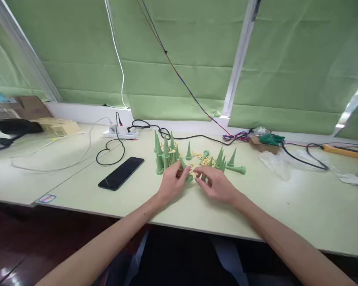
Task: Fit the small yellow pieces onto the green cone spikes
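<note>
Several green cones stand on the pale table, grouped just beyond my left hand. Its thumb and fingers are pressed together beside a green piece, and what they hold is too small to tell. My right hand faces it a short way to the right, fingers curled in a pinch; its fingertips touch something small that I cannot make out. Small yellowish pieces lie between the hands and among the cones. More green cones stand behind my right hand, and one green cone lies on its side.
A black phone lies left of the hands. Behind it are a white power strip and black cables. At the right are a small cardboard box, clear plastic bags and a yellow tool. The table's front edge runs below my forearms.
</note>
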`<state>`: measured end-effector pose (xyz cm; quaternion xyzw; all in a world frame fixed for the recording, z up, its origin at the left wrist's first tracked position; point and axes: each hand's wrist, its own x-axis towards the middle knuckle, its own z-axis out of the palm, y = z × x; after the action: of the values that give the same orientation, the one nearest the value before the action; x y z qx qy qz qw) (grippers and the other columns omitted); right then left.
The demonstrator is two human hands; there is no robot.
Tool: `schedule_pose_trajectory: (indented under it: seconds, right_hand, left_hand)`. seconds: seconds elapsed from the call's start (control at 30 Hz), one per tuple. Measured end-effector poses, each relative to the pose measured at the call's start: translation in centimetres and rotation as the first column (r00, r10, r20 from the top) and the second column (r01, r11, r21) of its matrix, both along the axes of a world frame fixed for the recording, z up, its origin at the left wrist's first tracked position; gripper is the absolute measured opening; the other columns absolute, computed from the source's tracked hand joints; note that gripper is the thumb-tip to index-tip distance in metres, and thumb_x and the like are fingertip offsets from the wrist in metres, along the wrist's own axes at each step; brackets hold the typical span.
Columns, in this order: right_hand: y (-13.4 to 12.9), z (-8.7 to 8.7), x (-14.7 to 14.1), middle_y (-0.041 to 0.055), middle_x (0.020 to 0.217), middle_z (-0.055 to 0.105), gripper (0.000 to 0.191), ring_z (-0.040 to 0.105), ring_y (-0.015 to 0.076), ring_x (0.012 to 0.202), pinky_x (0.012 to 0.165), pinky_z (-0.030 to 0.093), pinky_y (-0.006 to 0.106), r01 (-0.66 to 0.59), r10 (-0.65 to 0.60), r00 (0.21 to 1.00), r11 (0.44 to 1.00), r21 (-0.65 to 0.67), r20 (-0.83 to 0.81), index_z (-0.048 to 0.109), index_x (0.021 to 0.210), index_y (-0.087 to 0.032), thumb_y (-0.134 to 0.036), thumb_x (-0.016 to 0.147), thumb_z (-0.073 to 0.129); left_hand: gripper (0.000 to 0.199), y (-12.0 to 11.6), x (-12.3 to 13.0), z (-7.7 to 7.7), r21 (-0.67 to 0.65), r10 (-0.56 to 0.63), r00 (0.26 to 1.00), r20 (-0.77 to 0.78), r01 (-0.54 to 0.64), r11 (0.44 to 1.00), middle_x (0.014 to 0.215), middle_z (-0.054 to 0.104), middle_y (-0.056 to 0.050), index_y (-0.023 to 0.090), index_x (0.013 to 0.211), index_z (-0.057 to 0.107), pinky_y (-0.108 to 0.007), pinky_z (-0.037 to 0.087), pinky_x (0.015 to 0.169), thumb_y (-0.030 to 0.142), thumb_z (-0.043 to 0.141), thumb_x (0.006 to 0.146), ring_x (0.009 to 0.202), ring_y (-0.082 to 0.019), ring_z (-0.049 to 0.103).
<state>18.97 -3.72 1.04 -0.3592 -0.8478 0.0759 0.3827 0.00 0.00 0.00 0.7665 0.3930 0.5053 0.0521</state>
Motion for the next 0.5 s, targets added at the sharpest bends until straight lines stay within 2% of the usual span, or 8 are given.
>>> schedule_pose_trajectory:
  seconds: [0.27,0.5]
  right_hand:
    - [0.71,-0.56,0.22,0.0076,0.097,0.066,0.011,0.060,0.0188,0.083,0.072,0.048,0.031,0.009,-0.011,0.999,0.999,0.050,0.035,0.058,0.104,-0.019,-0.020,0.096,0.050]
    - [0.70,-0.42,-0.06,0.0044,0.080,0.062,0.014,0.055,0.0161,0.071,0.065,0.041,0.027,0.016,-0.017,1.000,0.999,0.031,0.021,0.055,0.086,-0.018,-0.020,0.097,0.047]
  left_hand:
    - [0.036,-0.25,0.12,0.12,-0.001,-0.042,0.999,-0.022,0.042,0.999,0.054,0.036,0.006,0.020,0.066,0.033,-0.023,0.029,0.050,0.033,0.052,0.093,0.049,-0.009,0.033]
    - [0.036,-0.25,-0.16,-0.02,-0.004,-0.117,0.991,-0.057,0.117,0.993,0.059,0.038,0.005,0.019,0.066,0.033,-0.022,0.030,0.051,0.033,0.051,0.094,0.053,-0.009,0.036]
